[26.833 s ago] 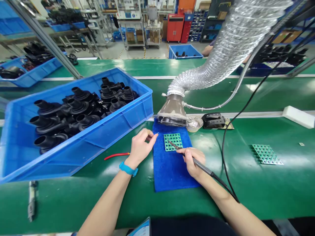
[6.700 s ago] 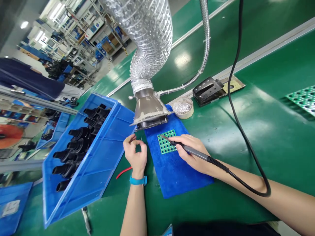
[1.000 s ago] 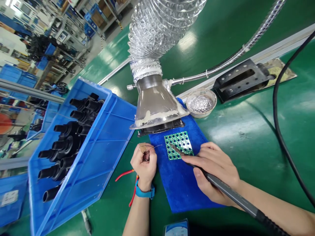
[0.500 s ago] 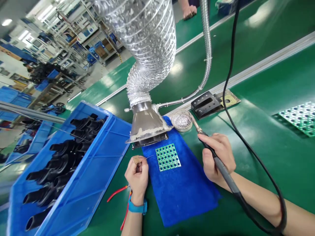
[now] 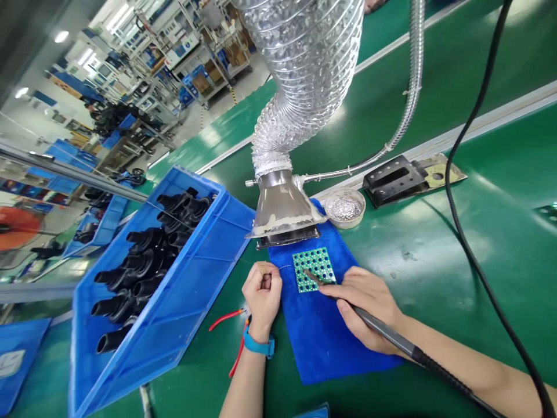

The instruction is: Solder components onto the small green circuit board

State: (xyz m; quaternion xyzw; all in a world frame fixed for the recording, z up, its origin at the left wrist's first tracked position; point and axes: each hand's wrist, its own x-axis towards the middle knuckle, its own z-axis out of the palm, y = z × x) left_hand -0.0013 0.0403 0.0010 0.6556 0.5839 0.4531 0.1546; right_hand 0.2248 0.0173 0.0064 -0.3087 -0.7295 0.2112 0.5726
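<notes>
A green circuit board [image 5: 319,261] with rows of dark round holes lies on a blue cloth [image 5: 326,348]. My right hand [image 5: 369,307] is closed round a soldering iron [image 5: 383,330], whose tip is over the board's lower left part; whether it touches I cannot tell. Just left of the board, my left hand [image 5: 263,296] pinches a thin solder wire [image 5: 285,266] that points toward the board's edge. Red-handled pliers [image 5: 226,319] lie on the bench, partly hidden by my left wrist, which wears a blue band [image 5: 259,346].
A fume extraction hood [image 5: 285,209] on a silver duct [image 5: 304,75] hangs just behind the board. Left stands a blue crate [image 5: 204,278] of black tubular parts. A round dish [image 5: 346,209] and a black metal holder [image 5: 394,180] sit behind; a black cable [image 5: 463,238] hangs at right.
My right hand has brought the soldering iron from beside the round dish leftward and down over the board. My left hand still pinches the wire near the board. The whole view has shifted.
</notes>
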